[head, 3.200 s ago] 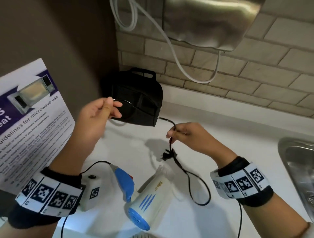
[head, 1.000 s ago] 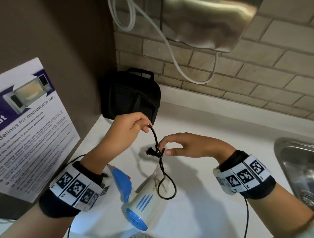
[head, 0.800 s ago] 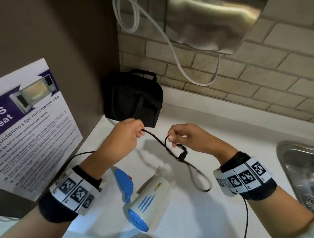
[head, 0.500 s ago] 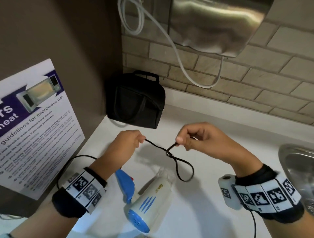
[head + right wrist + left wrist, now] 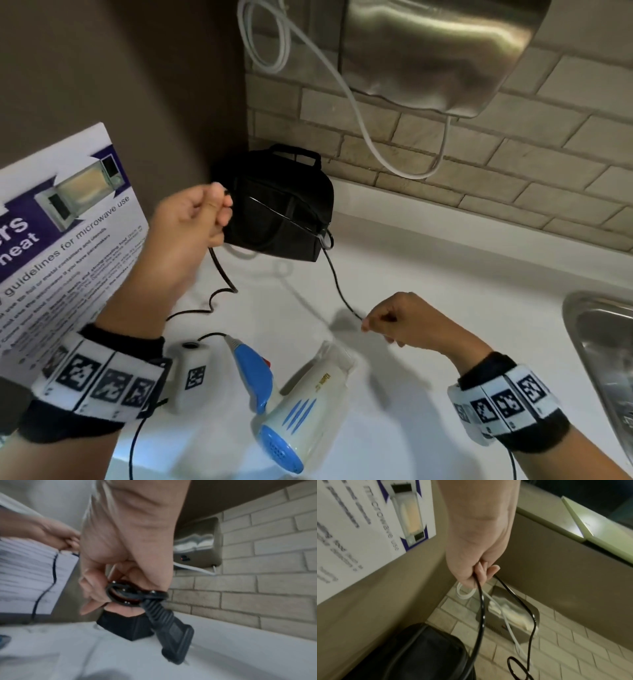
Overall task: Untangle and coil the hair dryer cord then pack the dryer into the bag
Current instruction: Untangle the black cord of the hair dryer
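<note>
Your L hand is raised in front of the bag, fingers curled, pinching the black cord between thumb and fingers. L wrist view confirms: cord comes out of the closed fingers as two strands, one dropping near the bag, the other running out to a small loop low in that pic.

Your R hand sits lower, over the counter, well apart from the L. It's curled tight around the plug end. R wrist view: fingers wrapped on a small knot/loop of cord right at the plug; plug hangs down below the hand, prongs pointing down. Can't tell from the blur how the knot is wound.

Btw the hands, the cord goes taut across the front of the bag, has a small loop at the bag's lower R corner, then drops to your R hand. From the L hand the rest falls in a kinked squiggle to the counter and runs to the dryer handle.

Hair dryer lies on its side on the counter, near edge, btw your forearms; white body, blue handle folded alongside, blue rear grille twd you. Not in the bag. Bag stands upright in the back L corner against the brick wall, handle up; can't tell if it's zipped.

Steel wall unit w/ white cable above, microwave poster on L, sink on R.
</note>
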The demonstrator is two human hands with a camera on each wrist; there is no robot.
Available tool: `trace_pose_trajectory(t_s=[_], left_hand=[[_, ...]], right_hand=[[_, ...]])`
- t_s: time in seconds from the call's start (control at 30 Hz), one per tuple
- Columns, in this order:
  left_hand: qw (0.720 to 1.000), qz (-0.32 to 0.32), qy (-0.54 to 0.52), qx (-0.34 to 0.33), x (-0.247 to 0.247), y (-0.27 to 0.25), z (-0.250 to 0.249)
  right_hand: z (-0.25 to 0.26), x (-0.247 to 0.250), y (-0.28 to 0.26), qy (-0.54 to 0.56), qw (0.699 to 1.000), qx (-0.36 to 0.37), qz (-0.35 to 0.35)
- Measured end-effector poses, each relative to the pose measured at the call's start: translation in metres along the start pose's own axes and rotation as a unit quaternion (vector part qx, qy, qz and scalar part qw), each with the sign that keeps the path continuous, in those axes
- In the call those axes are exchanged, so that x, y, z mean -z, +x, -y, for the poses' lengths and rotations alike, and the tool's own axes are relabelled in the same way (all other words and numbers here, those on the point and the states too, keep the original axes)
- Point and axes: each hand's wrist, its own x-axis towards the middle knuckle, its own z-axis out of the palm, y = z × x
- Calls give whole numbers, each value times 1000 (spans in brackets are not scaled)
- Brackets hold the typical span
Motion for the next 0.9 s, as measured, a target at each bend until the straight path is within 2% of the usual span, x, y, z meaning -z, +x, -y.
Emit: trace_pose_trajectory(t_s=[0.1, 0.2, 0.37, 0.43, 0.53, 0.6, 0.63, 0.7, 0.8, 0.87, 0.9], left_hand=[[998, 21, -52, -13, 10, -7, -17], [999, 26, -25, -14, 7, -15, -19], [998, 54, 23, 2, -10, -22, -6], [998, 61, 28, 12, -16, -23, -2], [995, 83, 59, 10, -21, -24, 1], [993, 89, 72, 4, -23, -24, 0], [993, 90, 76, 0, -24, -24, -2], [991, 99, 93, -16, -28, -24, -5], [986, 118, 110, -40, -34, -27, -12], [990, 107, 83, -49, -33, -29, -19], [992, 96, 66, -54, -30, -31, -23]], right_hand=[[-19, -4, 20, 58, 995, -49, -67], [-25, -7, 35, 108, 988, -54, -94], [-17, 4, 52, 94, 987, -5, -127], [-3, 17, 50, 91, 981, 19, -168], [32, 38, 38, 168, 947, 80, -262], [63, 50, 26, 216, 919, 145, -297], [80, 54, 19, 220, 916, 176, -285], [112, 57, 7, 190, 933, 225, -207], [141, 50, 4, 73, 952, 283, -90], [144, 45, 13, 27, 950, 300, -80], [141, 43, 20, 38, 950, 299, -77]])
